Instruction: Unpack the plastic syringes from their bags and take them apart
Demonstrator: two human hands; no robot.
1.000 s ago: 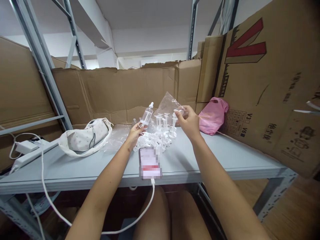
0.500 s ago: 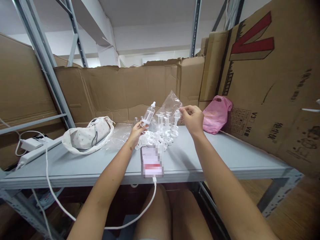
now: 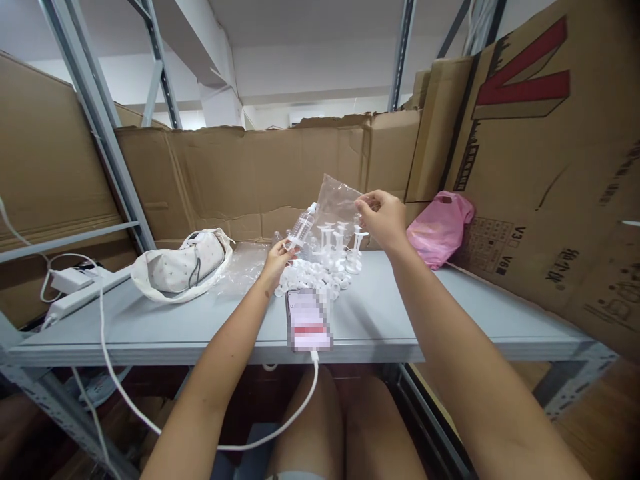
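My left hand [image 3: 278, 259] is closed on the lower end of a clear plastic syringe-like bottle [image 3: 302, 227] with a white tip, tilted up to the right. My right hand [image 3: 384, 215] has its thumb and fingertips pinched above the upright white plungers; a clear plastic bag [image 3: 336, 195] reaches its fingertips. Several white plungers [image 3: 357, 243] stand on the table just below that hand. A heap of small white plastic parts [image 3: 313, 277] lies between my hands, behind a phone [image 3: 309, 320] with a blurred screen.
A white cloth bag [image 3: 183, 267] and a flat clear bag [image 3: 243, 267] lie left on the grey table [image 3: 450, 300]. A pink plastic bag [image 3: 440, 230] rests by a large carton [image 3: 530, 167] at right. A white cable [image 3: 300, 417] hangs from the phone over the front edge.
My right hand has risen slightly, and the clear bag near it has shifted up and left. My left hand still holds the bottle. The whole view has moved a little.
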